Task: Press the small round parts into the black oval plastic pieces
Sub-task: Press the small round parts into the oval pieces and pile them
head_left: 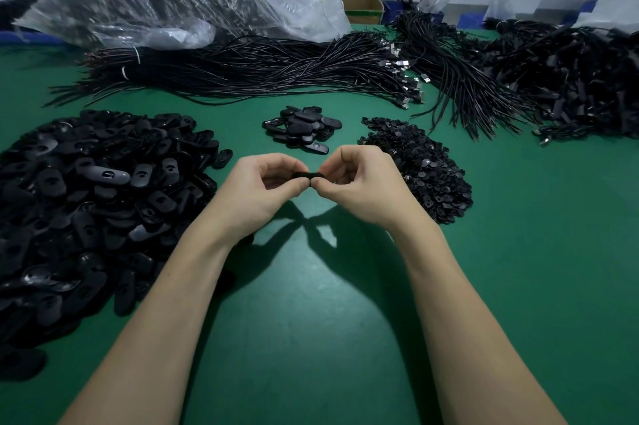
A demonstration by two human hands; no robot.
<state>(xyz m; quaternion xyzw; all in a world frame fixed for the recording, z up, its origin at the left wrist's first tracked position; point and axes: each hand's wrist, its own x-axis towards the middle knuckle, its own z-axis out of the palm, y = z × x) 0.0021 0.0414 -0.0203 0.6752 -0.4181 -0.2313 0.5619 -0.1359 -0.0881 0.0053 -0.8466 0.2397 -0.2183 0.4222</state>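
Both hands up over the green table (311,338), left hand (256,192) and right hand (363,182) pinching one black oval piece (308,176) between fingertips, three black heaps: big oval pile (93,203) left, small oval pile (302,128) ahead, round parts pile (422,165) right.

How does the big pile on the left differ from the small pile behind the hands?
The big pile holds far more pieces than the small pile. The big pile spreads to the table's near left edge; the small pile sits compact, mid-table. Both are black oval plastic pieces lying loose on the green table.

Assembly workshop: cable bundles (242,68), heaped plastic pieces (90,189).
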